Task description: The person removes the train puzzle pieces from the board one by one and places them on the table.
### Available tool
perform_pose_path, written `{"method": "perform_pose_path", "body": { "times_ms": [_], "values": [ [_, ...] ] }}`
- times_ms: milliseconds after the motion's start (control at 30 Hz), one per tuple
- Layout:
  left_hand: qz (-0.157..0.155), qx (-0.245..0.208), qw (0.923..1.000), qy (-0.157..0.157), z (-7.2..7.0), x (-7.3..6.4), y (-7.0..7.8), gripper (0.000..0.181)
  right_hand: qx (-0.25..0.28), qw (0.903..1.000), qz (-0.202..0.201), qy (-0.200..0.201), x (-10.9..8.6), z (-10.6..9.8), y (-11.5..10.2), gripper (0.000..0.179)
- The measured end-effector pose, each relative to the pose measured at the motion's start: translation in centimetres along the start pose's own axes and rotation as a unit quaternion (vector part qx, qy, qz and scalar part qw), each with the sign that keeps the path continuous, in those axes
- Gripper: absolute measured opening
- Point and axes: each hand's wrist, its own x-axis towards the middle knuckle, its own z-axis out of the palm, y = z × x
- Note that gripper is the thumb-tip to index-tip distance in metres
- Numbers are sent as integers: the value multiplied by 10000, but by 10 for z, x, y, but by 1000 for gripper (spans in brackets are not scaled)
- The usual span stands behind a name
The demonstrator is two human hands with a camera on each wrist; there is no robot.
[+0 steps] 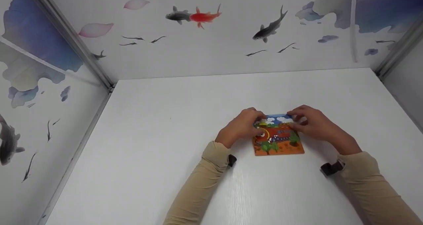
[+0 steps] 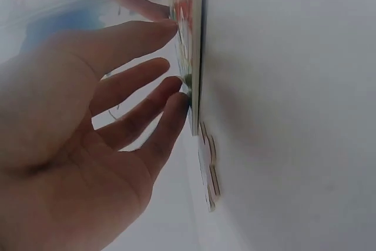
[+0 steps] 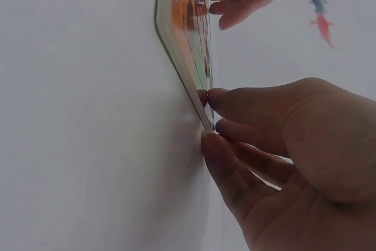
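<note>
A square jigsaw puzzle (image 1: 281,148) lies flat on the white table, printed with a red train-like figure, green trees, clouds and orange ground. My left hand (image 1: 240,125) rests on its left side, the thumb over the picture and the fingertips near the upper left corner. On the other side, my right hand (image 1: 312,123) touches the right edge and upper right corner. The right wrist view shows the right thumb (image 3: 252,103) on the printed face and a fingertip against the board's edge. In the left wrist view, the left fingers (image 2: 141,113) reach the puzzle's face without curling round it.
Past the board's end in the left wrist view lie a few thin loose pieces (image 2: 210,168), apparently puzzle pieces. White panels (image 1: 211,53) painted with fish enclose the table (image 1: 158,129) at the back and sides. A dark wrist strap (image 1: 332,168) shows at the right sleeve.
</note>
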Motion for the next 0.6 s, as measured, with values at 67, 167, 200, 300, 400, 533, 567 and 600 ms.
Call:
{"method": "perform_pose_path", "body": {
  "times_ms": [67, 167, 200, 300, 400, 533, 567, 600],
  "values": [
    [-175, 56, 9998, 4, 1, 2, 4, 49, -3, 10000, 11, -12, 0, 0, 0, 47],
    [-336, 136, 9993, 31, 4, 5, 9, 50, -14, 10000, 13, -22, 1, 0, 0, 47],
    [-369, 154, 9992, 44, 5, 6, 10, 51, -24, 10000, 11, -25, 1, 0, 0, 47],
    [-479, 113, 9987, 115, 7, 8, 12, 52, -19, 10000, -9, -33, 1, 0, 1, 47],
    [-545, 88, 9982, 221, 8, 8, 13, 51, -26, 10000, -45, -36, 1, 1, 1, 47],
    [-573, 9, 9979, 312, 9, 9, 13, 47, -18, 10000, -94, -8, 0, 0, 0, 46],
    [-568, 15, 9979, 321, 9, 9, 13, 46, -17, 9999, -105, 5, -1, 0, 0, 46],
    [-559, 12, 9979, 317, 9, 9, 14, 46, -21, 9999, -112, 12, -1, -1, 0, 46]
  ]
}}
